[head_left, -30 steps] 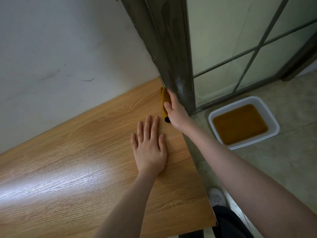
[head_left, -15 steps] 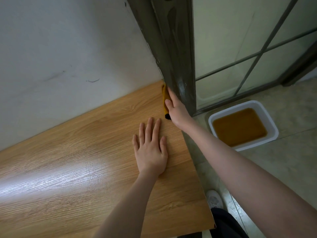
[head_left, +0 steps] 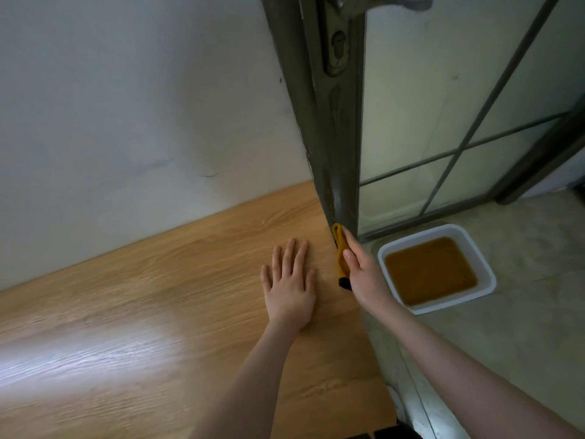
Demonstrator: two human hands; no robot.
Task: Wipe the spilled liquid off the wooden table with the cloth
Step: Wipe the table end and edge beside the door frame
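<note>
Surface: wooden table top (head_left: 158, 312), light oak-coloured laminate with visible grain, flat, straight-edged on its right side; a broad pale glare patch lies on the part nearest the camera's left. No liquid can be made out on it.
Cloth: mustard-yellow cloth (head_left: 341, 251), bunched into a narrow upright strip with a dark band at its lower end; soft, slightly ribbed look. It sits at the right edge of the surface, pressed against that edge just below the foot of the door frame.
Right hand: right hand (head_left: 364, 274) holds the cloth against the edge of the surface, thumb laid along the cloth's near face, fingers hidden behind it.
Left hand: left hand (head_left: 289, 288) lies flat, palm down, on the surface just left of the cloth, fingers straight and slightly spread, holding nothing.
Door frame: dark metal door frame (head_left: 329, 137), worn and scuffed, rising from the far right corner of the surface; a lock plate and lever handle sit near its top. Frosted glass panes with thin dark bars lie to its right.
Tray: white rectangular plastic tray (head_left: 484, 270) with rounded corners, on the floor right of the surface, holding murky brown liquid.
Wall: pale plaster wall (head_left: 126, 106), matt, with faint scuff marks, behind the surface.
Floor: greenish-grey tiled floor (head_left: 522, 343), mottled.
</note>
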